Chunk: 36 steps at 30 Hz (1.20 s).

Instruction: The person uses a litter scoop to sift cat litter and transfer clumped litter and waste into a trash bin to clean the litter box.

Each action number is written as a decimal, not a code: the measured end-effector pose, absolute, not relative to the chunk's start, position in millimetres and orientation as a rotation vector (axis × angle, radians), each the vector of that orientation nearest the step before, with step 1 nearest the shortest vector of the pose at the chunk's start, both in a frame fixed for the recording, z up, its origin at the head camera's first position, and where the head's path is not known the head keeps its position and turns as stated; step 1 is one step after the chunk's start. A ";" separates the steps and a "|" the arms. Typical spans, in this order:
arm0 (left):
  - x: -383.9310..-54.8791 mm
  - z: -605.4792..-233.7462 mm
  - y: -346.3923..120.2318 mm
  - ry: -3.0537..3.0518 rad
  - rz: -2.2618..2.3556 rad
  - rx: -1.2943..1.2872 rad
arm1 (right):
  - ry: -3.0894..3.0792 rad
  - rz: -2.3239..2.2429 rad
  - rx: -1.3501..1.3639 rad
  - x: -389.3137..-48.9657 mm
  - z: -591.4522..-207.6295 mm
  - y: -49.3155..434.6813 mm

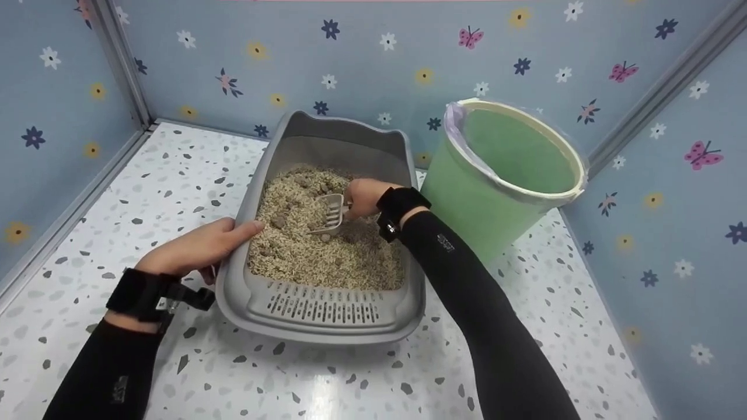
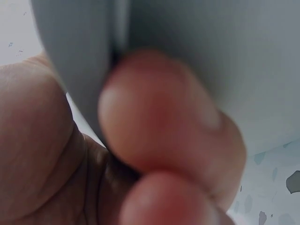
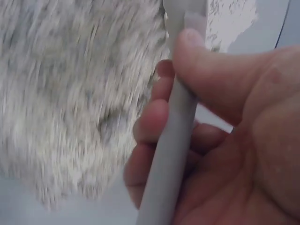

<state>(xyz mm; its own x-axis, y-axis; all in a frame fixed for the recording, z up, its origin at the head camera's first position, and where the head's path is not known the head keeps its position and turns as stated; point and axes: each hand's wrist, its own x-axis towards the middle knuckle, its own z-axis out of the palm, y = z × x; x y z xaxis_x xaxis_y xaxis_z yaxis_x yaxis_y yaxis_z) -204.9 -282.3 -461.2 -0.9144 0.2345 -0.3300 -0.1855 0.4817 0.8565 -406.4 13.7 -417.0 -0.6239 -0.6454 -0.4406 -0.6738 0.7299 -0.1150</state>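
Note:
A grey litter box [image 1: 318,333] sits on the floor, filled with tan granular litter [image 1: 321,265] and darker clumps. My left hand [image 1: 201,246] grips its left rim, thumb over the top. In the left wrist view, curled fingers [image 2: 159,112] press under the lip of the box. My right hand [image 1: 366,197] holds a slotted litter scoop [image 1: 335,214] inside the box. Its head is tilted at the litter surface with some litter by it. The right wrist view shows the fingers wrapped round the pale scoop handle [image 3: 168,154], thumb along it; the litter there is blurred.
A green bin [image 1: 478,204] with a clear liner over its rim stands right of the box, close to my right forearm. Flower-patterned walls [image 1: 362,64] enclose the back and both sides. The floor [image 1: 251,379] is white with grey specks.

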 end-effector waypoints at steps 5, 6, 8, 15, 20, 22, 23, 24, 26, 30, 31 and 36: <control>-206.1 -462.1 -282.5 2.337 1.396 0.022 | 2.468 0.063 -1.009 -400.0 -420.7 5.7; -206.5 -462.2 -282.3 2.339 1.395 0.022 | 2.477 0.054 -1.007 -399.3 -421.3 4.8; -206.7 -462.6 -282.9 2.336 1.405 0.016 | 2.508 0.026 -0.988 -398.9 -422.7 1.8; -205.4 -461.6 -282.1 2.327 1.421 0.026 | 2.549 -0.078 -0.968 -397.9 -432.4 -11.2; -205.0 -460.4 -281.8 2.327 1.424 0.020 | 2.534 -0.192 -1.028 -396.4 -439.9 -21.5; -205.3 -460.1 -282.0 2.333 1.419 0.017 | 2.539 -0.207 -1.031 -396.3 -440.7 -22.5; -205.4 -459.5 -281.8 2.337 1.415 0.016 | 2.541 -0.213 -1.029 -396.3 -440.8 -22.0; -205.4 -459.2 -281.7 2.338 1.415 0.014 | 2.539 -0.226 -1.021 -396.2 -440.5 -21.4; -205.7 -459.3 -281.7 2.338 1.413 0.014 | 2.537 -0.235 -1.021 -396.3 -440.2 -20.4; -205.5 -459.0 -282.2 2.345 1.404 0.016 | 2.526 -0.276 -1.010 -396.4 -439.2 -18.5; -205.7 -459.4 -282.2 2.347 1.402 0.021 | 2.524 -0.286 -1.010 -396.3 -438.7 -17.8; -206.3 -459.2 -280.9 2.343 1.408 0.028 | 2.499 -0.405 -0.942 -395.1 -434.4 -11.3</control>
<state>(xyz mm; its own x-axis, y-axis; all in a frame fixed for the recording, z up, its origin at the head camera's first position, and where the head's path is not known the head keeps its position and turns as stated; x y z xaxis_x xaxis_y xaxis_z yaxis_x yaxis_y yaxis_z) -206.3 -280.9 -459.2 -0.9177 0.2215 -0.3299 -0.1874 0.4908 0.8509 -395.1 -11.3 -434.4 -0.6732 -0.6784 -0.2944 -0.5506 0.7255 -0.4128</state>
